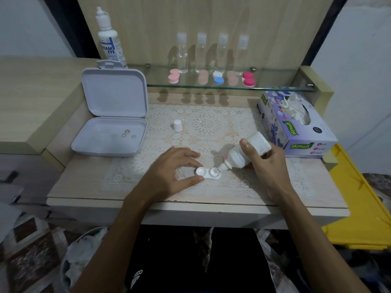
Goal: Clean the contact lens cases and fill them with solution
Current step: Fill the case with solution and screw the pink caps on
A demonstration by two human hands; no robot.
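Left hand [169, 170] pinches the white lens case [208, 174] steady; right hand [267, 166] grips the solution bottle [243, 154], nozzle tilted toward 8 o'clock into the right well.

A Mysoft tissue box [296, 125] sat at my lace mat's [211, 123] right edge; a yellow bin [359, 199] stood beyond that box.
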